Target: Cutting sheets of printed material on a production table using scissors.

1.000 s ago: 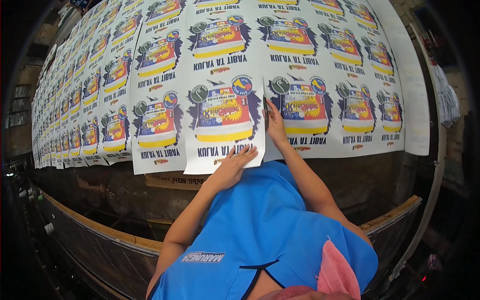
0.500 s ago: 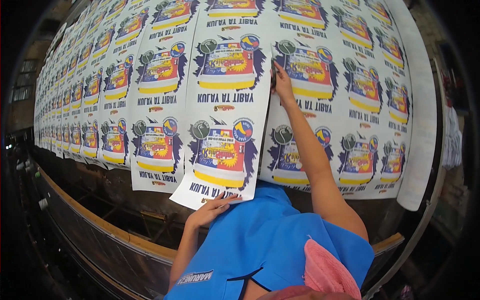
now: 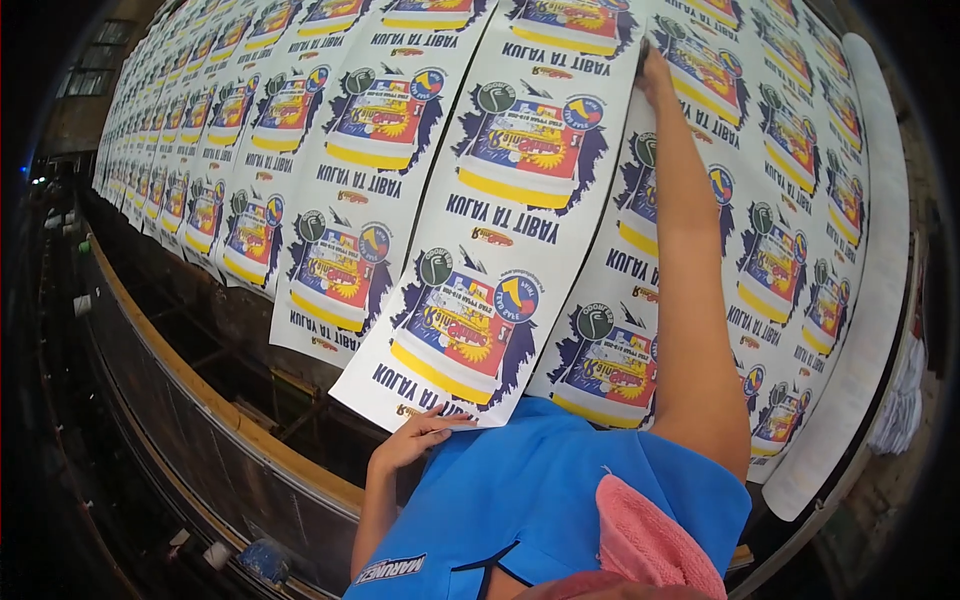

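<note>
A long white strip (image 3: 520, 165) printed with repeated colourful pictures and upside-down lettering runs away from my body. My left hand (image 3: 412, 440) grips its near edge at my waist, fingers over the print. Far ahead, my right hand (image 3: 655, 80) is closed around a small dark tool (image 3: 644, 47) at the strip's right edge; the fingers hide most of it, and its kind does not show. Between the tool and my body, the strip is parted from the wide printed sheet (image 3: 700, 170) on the right, whose pattern matches. My right forearm passes over that sheet.
More printed strips (image 3: 345, 270) lie side by side to the left, their near ends hanging over the edge. A rolled white margin (image 3: 850, 300) bounds the sheet at right. A wooden-edged rail (image 3: 230, 425) curves along the lower left. White cloth or plastic (image 3: 900, 400) hangs at far right.
My right hand and the dark tool have moved far forward along the strip's right edge, and the parted line is longer. My left hand still holds the near edge. The view has shifted.
</note>
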`<action>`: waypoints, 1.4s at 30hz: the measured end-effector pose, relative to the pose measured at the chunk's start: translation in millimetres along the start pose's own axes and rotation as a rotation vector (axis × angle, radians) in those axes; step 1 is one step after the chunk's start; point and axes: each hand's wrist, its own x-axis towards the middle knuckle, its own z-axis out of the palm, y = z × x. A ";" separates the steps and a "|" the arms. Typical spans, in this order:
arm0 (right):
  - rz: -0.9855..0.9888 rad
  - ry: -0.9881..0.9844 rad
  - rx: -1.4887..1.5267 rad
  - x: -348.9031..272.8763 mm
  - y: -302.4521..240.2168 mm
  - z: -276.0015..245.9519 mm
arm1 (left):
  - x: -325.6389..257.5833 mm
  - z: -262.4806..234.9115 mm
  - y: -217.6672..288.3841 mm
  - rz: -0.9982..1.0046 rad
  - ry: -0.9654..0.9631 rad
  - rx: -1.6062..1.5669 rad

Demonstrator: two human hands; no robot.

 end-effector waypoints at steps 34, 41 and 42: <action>0.317 0.506 0.361 -871.5 248.5 -353.0 | 137.5 110.9 -88.7 0.461 0.545 1.265; 0.223 -0.020 0.143 -909.3 268.5 -326.7 | 121.2 213.0 -99.4 0.652 0.384 1.343; 0.232 -0.014 0.144 -909.2 278.9 -331.6 | 120.0 226.7 -102.4 0.646 0.375 1.342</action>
